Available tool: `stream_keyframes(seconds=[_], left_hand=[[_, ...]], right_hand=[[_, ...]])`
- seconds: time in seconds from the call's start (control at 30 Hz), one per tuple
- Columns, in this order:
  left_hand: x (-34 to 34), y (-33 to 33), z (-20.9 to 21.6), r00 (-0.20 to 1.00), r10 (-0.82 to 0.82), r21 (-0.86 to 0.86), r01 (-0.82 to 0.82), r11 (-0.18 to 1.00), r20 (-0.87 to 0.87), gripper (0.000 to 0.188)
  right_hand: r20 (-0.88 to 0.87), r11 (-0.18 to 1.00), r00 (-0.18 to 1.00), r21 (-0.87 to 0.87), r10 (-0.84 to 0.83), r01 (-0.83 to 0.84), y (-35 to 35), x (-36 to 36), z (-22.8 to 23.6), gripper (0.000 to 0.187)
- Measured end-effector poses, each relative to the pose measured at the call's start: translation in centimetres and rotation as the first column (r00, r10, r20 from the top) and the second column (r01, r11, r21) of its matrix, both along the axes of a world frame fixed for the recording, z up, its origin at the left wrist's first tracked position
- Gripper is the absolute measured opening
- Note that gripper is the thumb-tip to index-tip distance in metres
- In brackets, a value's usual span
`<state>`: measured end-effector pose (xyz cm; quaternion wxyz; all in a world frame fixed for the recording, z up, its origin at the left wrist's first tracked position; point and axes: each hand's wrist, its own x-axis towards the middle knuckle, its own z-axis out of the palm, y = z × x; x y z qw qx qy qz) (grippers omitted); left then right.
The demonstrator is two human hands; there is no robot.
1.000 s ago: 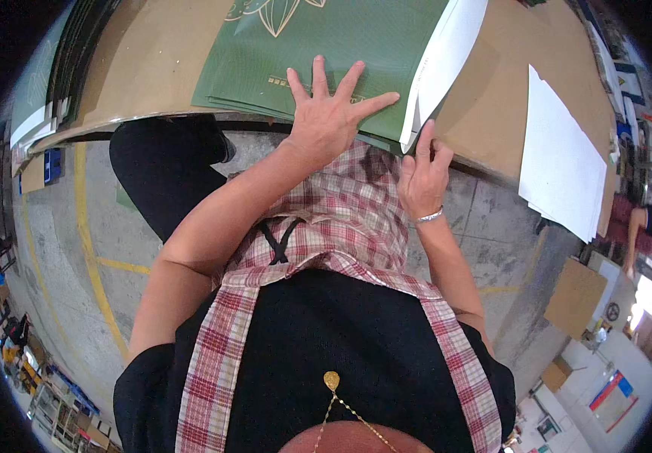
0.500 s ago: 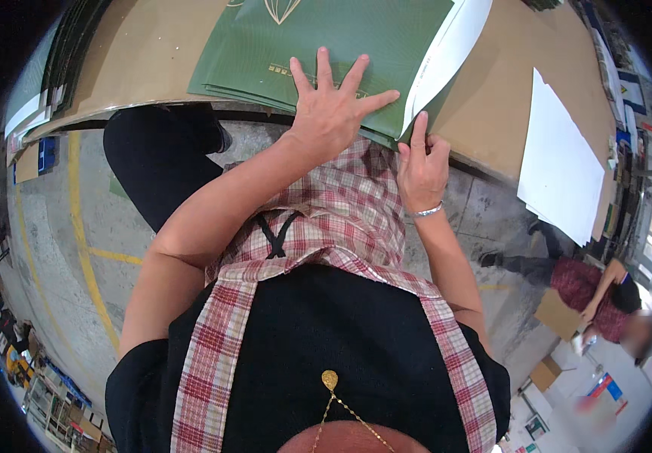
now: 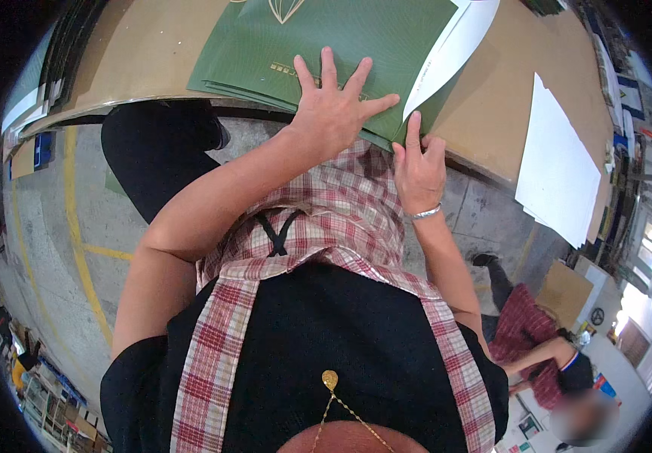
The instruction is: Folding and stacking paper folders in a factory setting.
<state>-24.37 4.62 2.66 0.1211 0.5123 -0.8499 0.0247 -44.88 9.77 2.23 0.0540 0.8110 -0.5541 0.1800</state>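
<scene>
A stack of green printed paper folders (image 3: 250,57) with gold marks lies at the near edge of the brown table. Spread flat on the top folder is my left hand (image 3: 332,113), its fingers apart. At the folder's lower right corner my right hand (image 3: 421,167) has its forefinger stretched along the edge, the thumb at the corner and the other fingers curled. A white curved flap (image 3: 446,57) stands up along the folder's right side, with a green layer beneath it. What lies between my right thumb and forefinger is partly hidden.
White sheets (image 3: 560,162) lie on the right of the brown table (image 3: 492,113). More green pieces are stacked at the far left (image 3: 58,68). A person in a red checked apron (image 3: 522,332) is at the lower right, near a cardboard box (image 3: 564,291).
My right hand has shifted slightly left at the folder's corner, and the white flap leans a little further right. The left hand stays flat. The other person has moved closer.
</scene>
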Motion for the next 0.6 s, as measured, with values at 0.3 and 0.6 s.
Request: stream_keyframes(seconds=[0.3,0.6], left_hand=[[-0.2,-0.2,1.7,0.991,-0.127,0.18,0.12,0.976,0.028,0.069],[-2.5,0.3,1.2,0.998,0.065,0.054,-0.066,0.996,0.018,0.076]], right_hand=[[-0.006,0.998,1.0,0.06,0.013,-0.013,-0.1,0.1,0.6,0.07],[0.204,0.99,0.977,0.11,0.06,-0.084,-2.7,0.6,3.2,0.061]])
